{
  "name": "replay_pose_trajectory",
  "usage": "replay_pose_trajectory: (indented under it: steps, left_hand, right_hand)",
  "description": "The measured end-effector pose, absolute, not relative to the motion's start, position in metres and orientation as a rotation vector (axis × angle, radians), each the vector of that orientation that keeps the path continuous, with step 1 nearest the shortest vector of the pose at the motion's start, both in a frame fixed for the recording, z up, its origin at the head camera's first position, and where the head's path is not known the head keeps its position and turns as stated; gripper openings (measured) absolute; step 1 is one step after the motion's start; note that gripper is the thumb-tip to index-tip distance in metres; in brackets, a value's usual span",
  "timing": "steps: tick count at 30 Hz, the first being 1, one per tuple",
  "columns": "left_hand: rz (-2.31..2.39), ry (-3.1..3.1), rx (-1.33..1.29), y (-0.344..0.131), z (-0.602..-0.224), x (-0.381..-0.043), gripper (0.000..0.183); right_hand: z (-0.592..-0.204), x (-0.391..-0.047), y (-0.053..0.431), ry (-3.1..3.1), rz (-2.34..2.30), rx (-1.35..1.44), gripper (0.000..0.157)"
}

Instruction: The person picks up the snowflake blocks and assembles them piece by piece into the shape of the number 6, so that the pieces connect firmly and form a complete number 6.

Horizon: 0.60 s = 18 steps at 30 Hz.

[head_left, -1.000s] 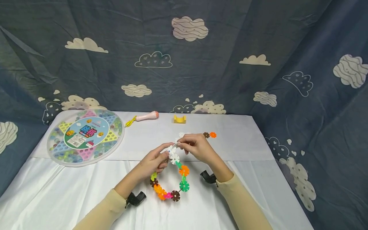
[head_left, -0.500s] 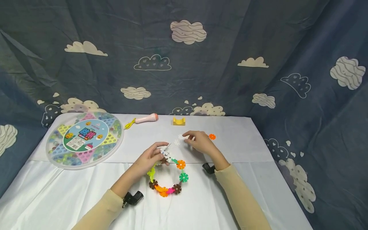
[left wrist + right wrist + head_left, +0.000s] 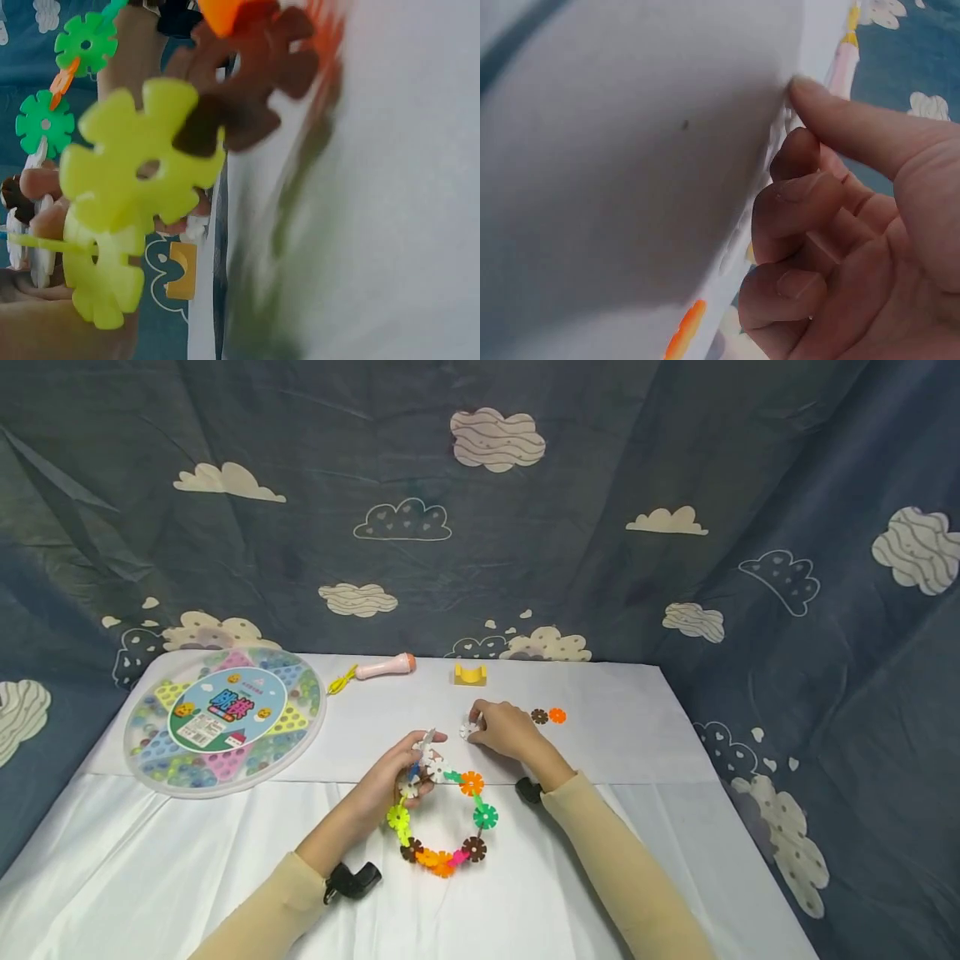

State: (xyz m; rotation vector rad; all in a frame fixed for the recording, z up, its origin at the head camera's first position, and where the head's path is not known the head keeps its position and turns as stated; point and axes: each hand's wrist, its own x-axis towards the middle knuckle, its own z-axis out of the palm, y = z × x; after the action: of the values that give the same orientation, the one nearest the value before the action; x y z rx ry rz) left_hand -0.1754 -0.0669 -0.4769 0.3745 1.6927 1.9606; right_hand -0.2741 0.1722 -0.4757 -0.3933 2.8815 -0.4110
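Note:
My left hand (image 3: 378,789) grips a ring-like chain of notched snowflake discs by its white part. Green, orange, brown, pink and yellow-green discs make up the rest of the chain (image 3: 472,783), which hangs toward me over the cloth. Close to the left wrist camera are yellow-green discs (image 3: 142,165) and a brown disc (image 3: 262,75). My right hand (image 3: 512,732) is at the tabletop just beyond, its thumb and forefinger pinching a loose white snowflake disc (image 3: 467,729). In the right wrist view the thumb and curled fingers (image 3: 787,214) partly hide the white discs.
A loose brown disc (image 3: 540,716) and an orange disc (image 3: 557,716) lie right of my right hand. Behind stand a yellow curved block (image 3: 470,675) and a pink torch-like toy (image 3: 386,666) with a yellow strap. A round marble-game case (image 3: 225,762) lies at the left.
My right hand has left the white end of the chain and moved to the loose white discs farther back. The left hand keeps the chain, lowered slightly and turned.

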Motion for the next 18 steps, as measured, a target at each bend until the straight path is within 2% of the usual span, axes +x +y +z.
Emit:
replay_pose_trajectory:
  steps: [5,10,18]
  left_hand:
    - [1.949,1.818,0.362,-0.06,-0.476,-0.174,0.053]
    - [1.938,1.948,0.37,-0.055,-0.472,-0.171,0.041]
    - [1.839,2.192,0.614,-0.053,-0.458,-0.162,0.034]
  right_hand:
    - [-0.472,-0.266,0.184,2.804,-0.801,-0.409,0.02]
    - [-0.448,-0.242,0.189,2.589,-1.342,-0.405,0.026]
    - [-0.405,-0.2,0.178,2.37,-1.709,-0.457,0.021]
